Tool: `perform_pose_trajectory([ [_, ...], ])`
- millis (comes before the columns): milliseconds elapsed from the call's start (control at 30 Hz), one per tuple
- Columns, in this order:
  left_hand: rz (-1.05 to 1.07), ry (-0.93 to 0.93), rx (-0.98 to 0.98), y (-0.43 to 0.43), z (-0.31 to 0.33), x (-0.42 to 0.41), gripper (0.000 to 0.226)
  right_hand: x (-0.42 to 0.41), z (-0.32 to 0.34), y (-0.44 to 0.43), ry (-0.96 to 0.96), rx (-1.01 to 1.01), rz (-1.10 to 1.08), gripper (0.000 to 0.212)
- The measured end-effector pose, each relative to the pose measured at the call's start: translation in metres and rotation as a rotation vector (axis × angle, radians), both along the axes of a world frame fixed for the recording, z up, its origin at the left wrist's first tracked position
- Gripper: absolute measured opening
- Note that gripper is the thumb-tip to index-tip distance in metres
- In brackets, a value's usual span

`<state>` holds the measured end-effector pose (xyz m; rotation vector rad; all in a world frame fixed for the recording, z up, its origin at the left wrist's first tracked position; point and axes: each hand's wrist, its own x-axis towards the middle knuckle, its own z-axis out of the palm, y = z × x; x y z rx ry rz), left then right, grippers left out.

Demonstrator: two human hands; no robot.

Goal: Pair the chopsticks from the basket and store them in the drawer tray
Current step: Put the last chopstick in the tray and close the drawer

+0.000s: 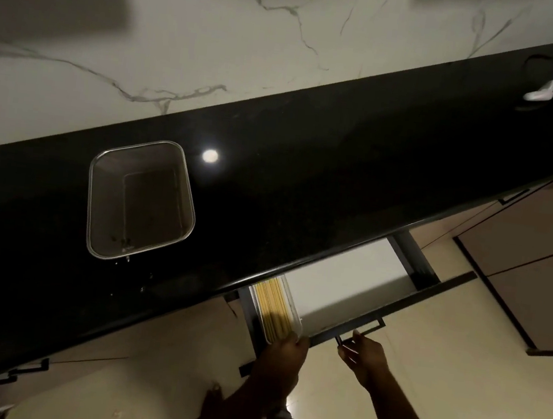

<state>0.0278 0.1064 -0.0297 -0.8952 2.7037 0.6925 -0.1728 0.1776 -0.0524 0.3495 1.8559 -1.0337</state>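
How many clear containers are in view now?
2: the basket on the black counter, and the tray of chopsticks in the open drawer. More could hide under the counter.

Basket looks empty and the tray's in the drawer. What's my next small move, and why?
Probably let the left hand, which grips the near end of the tray, release it and draw clear. The chopsticks lie in it, the basket on the counter looks empty, and the right hand is at the drawer handle, placed to push the drawer shut.

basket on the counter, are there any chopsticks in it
No, the basket shows only its bare bottom, while the chopsticks lie in the tray inside the open drawer.
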Motion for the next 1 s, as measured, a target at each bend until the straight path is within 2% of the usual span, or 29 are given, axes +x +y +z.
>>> perform_pose_trajectory([
  [33,0.015,-0.033,0.001,-0.006,0.003,-0.002,0.038,0.003,0.001,-0.009,0.035,-0.007,0.076,0.042],
  [100,0.016,-0.033,-0.072,-0.021,0.01,-0.006,0.038,0.009,0.009,-0.021,0.205,0.114,0.467,0.056],
  [133,0.021,-0.057,-0.095,-0.025,0.013,-0.005,0.04,0.01,0.011,-0.03,0.31,0.195,0.577,0.057],
  [233,0.01,-0.113,-0.147,-0.035,0.019,-0.007,0.041,0.01,0.021,-0.055,0.418,0.264,0.793,0.049],
  [400,0.065,-0.148,-0.244,-0.047,0.019,0.0,0.034,0.004,0.027,-0.083,0.369,0.179,0.716,0.046],
  [500,0.132,-0.133,-0.278,-0.061,0.017,0.005,0.041,0.004,0.022,-0.109,0.093,0.124,0.456,0.04],
  [533,0.157,-0.122,-0.287,-0.065,0.018,0.006,0.044,0.001,0.018,-0.114,0.117,0.125,0.454,0.04],
  [633,0.178,-0.143,-0.279,-0.08,0.015,0.007,0.057,-0.006,0.019,-0.125,0.357,0.195,0.712,0.046],
  [767,0.187,-0.161,-0.268,-0.089,0.005,0.006,0.068,-0.008,0.024,-0.137,0.425,0.211,0.877,0.052],
  [900,0.213,-0.13,-0.27,-0.093,-0.006,0.006,0.065,-0.012,0.022,-0.145,0.467,0.241,1.013,0.054],
  [1000,0.225,-0.104,-0.215,-0.096,-0.01,0.005,0.066,-0.016,0.022,-0.152,0.477,0.228,0.997,0.052],
])
